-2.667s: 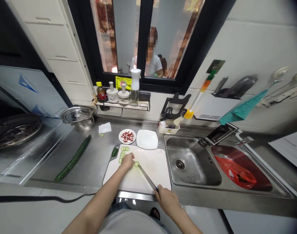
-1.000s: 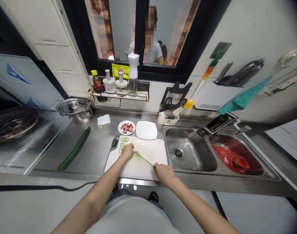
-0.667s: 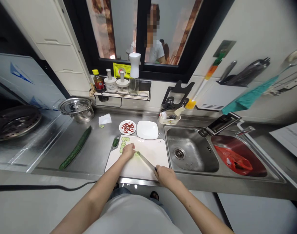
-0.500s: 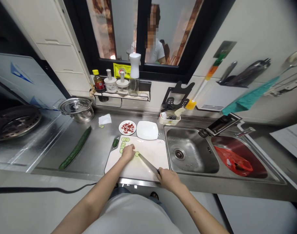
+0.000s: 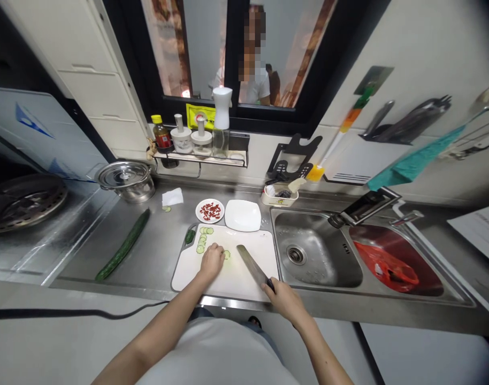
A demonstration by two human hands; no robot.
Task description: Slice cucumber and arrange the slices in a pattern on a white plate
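Observation:
My right hand (image 5: 284,298) is closed around the black handle of a kitchen knife (image 5: 252,264), its blade slanting over the right part of the white cutting board (image 5: 236,280). My left hand (image 5: 213,261) rests on the board with fingers curled together at a pale green cucumber slice (image 5: 227,255); the fingertips are partly hidden. Several cucumber slices (image 5: 202,240) lie in a bent row up the board's left side. At its upper left corner sits a dark green cucumber piece (image 5: 190,236). A long whole cucumber (image 5: 124,246) lies on the steel counter to the left.
Behind the board stand a small plate of red chopped pieces (image 5: 209,211) and a white square dish (image 5: 243,215). A double sink (image 5: 316,256) with a red bag (image 5: 387,266) lies right. At left are a lidded pot (image 5: 126,179) and a white tissue (image 5: 172,197).
The knife has moved right, away from the cucumber slice at my left hand. My left hand has shifted slightly down, its fingers now curled towards that slice.

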